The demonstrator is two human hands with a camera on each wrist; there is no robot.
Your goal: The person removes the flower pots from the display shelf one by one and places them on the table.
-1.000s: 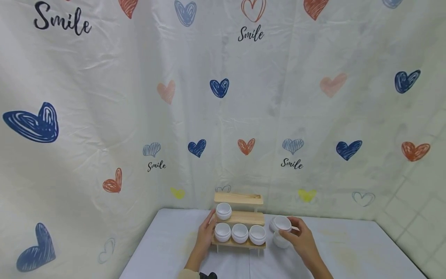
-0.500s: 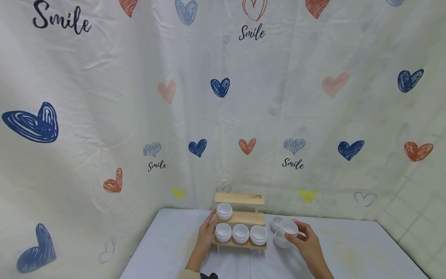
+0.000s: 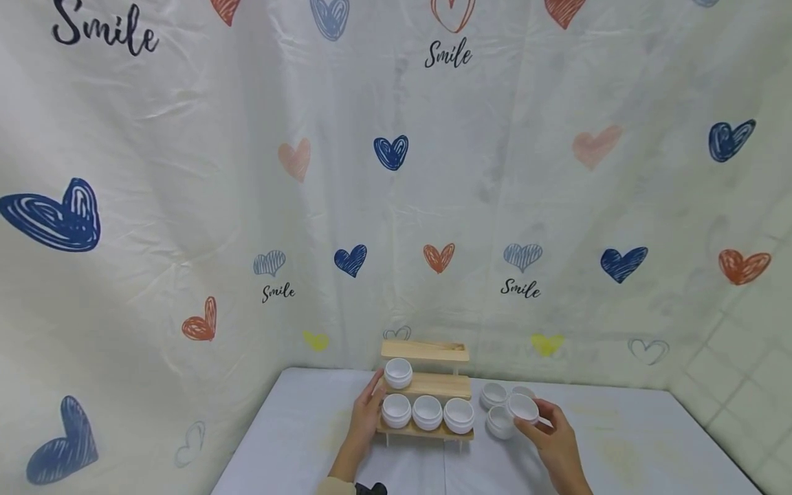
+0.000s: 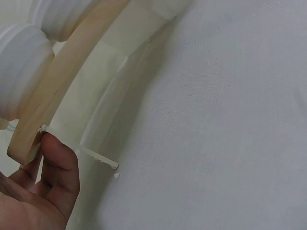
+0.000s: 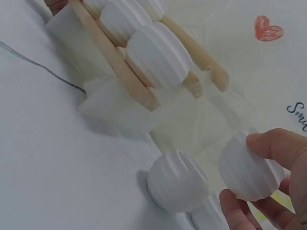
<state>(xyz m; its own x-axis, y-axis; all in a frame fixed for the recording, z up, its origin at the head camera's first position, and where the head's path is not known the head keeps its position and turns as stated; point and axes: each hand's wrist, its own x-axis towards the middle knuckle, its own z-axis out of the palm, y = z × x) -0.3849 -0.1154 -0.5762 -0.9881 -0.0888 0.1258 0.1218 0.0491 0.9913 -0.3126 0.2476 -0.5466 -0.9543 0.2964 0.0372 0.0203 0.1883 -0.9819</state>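
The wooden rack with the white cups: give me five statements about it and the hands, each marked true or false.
1. The bottom shelf of the wooden rack bears three cups. True.
2. The right hand holds nothing. False: it holds a white cup.
3. The middle shelf bears one cup, at its left end in the head view. True.
4. The left hand is well away from the rack. False: it grips the rack's left side.
5. Cups stand on the table beside the rack. True.

Pale curtain (image 3: 458, 206), colored hearts (image 3: 350, 261), "Smile" lettering (image 3: 448, 53), white table (image 3: 625, 440)
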